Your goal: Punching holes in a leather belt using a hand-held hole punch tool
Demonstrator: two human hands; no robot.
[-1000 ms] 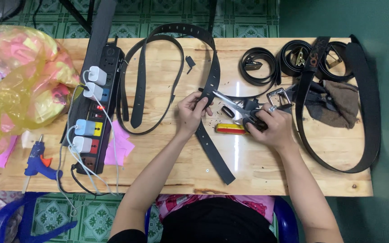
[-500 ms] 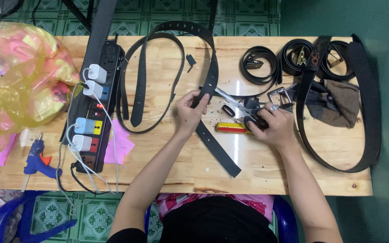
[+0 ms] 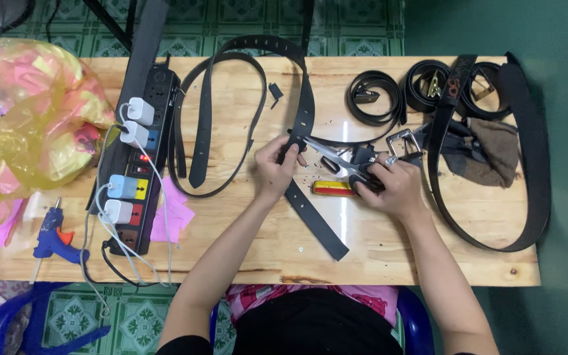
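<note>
On wooden table, left hand grip grasping black belt, right hand grip clenched on punch pliers.

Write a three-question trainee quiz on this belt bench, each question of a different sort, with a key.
1. True or false: the left hand holds the black belt.
2. Which tool does the right hand grip? A glue gun, B punch pliers, C hammer.
3. Fill in: the blue glue gun lies near the table's ____ end, as seen in the picture.

Key:
1. True.
2. B; the pliers meet the belt at the left hand.
3. Left, below the yellow bag and beside the power strip.
</note>
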